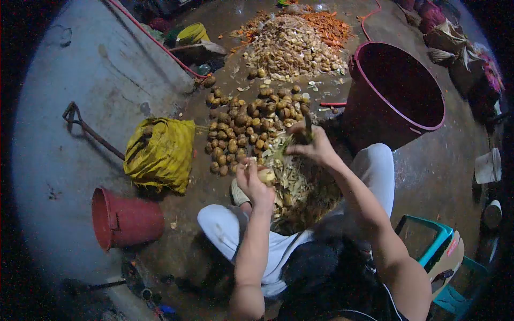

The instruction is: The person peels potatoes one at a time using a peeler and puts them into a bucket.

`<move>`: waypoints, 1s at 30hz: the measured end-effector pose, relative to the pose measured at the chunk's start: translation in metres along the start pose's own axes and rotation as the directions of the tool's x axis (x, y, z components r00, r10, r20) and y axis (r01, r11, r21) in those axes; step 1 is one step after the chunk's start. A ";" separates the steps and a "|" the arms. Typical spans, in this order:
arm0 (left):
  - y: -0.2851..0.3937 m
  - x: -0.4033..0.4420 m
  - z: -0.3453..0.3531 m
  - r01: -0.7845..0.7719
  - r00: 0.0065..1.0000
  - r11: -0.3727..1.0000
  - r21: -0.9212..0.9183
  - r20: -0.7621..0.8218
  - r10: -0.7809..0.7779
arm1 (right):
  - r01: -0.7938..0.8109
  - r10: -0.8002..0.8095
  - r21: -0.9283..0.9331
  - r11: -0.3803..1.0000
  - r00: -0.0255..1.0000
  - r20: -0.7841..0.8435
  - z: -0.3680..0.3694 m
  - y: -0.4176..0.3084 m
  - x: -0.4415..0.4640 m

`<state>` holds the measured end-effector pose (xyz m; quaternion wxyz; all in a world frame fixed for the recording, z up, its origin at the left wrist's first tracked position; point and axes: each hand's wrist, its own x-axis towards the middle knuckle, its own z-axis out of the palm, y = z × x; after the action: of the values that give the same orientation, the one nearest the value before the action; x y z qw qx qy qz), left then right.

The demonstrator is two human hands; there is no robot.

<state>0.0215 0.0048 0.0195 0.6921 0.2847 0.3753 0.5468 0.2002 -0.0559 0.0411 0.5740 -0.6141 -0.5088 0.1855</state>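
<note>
My left hand [254,184] is closed around a pale, mostly peeled potato [266,175], held above the floor between my knees. To its upper right, my right hand [317,145] grips a dark, narrow tool [308,127] that points upward; whether it is a knife or a peeler cannot be made out. A blurred pale strip shows by the right fingers. Below both hands lies a heap of peelings [292,184]. Just beyond the left hand spreads a pile of brown unpeeled potatoes [235,125].
A big dark red tub [356,107] stands at right, a smaller red bucket [134,222] at left. Near the wall sits a yellow sack [160,155] beside a long-handled tool [96,136]. Farther off are a pale scrap heap [292,48] and orange pieces [329,27]. A teal crate [441,235] is lower right.
</note>
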 end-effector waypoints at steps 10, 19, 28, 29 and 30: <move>-0.004 -0.003 -0.003 -0.362 0.923 0.907 0.217 0.220 0.316 | 0.077 -0.061 -0.151 0.986 0.992 0.110 -0.008 0.014 -0.001; 0.002 0.003 -0.006 -0.056 0.970 0.998 0.041 0.239 0.044 | -0.060 0.057 -0.076 0.995 0.998 -0.038 -0.019 0.008 -0.001; -0.031 0.025 -0.033 0.658 0.752 0.735 -0.160 0.103 -0.651 | -0.099 0.100 -0.085 0.991 0.995 0.001 -0.021 0.018 -0.006; -0.031 0.028 -0.035 0.657 0.753 0.737 -0.158 0.098 -0.651 | -0.102 0.102 -0.080 0.992 0.995 0.001 -0.020 0.022 -0.005; -0.030 0.030 -0.035 0.570 0.818 0.817 -0.087 0.151 -0.555 | -0.098 0.097 -0.101 0.990 0.995 -0.016 -0.020 0.024 -0.003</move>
<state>0.0121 0.0259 -0.0301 0.8607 0.1478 0.3650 0.3227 0.2250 -0.0646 0.0244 0.5349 -0.6678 -0.4839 0.1839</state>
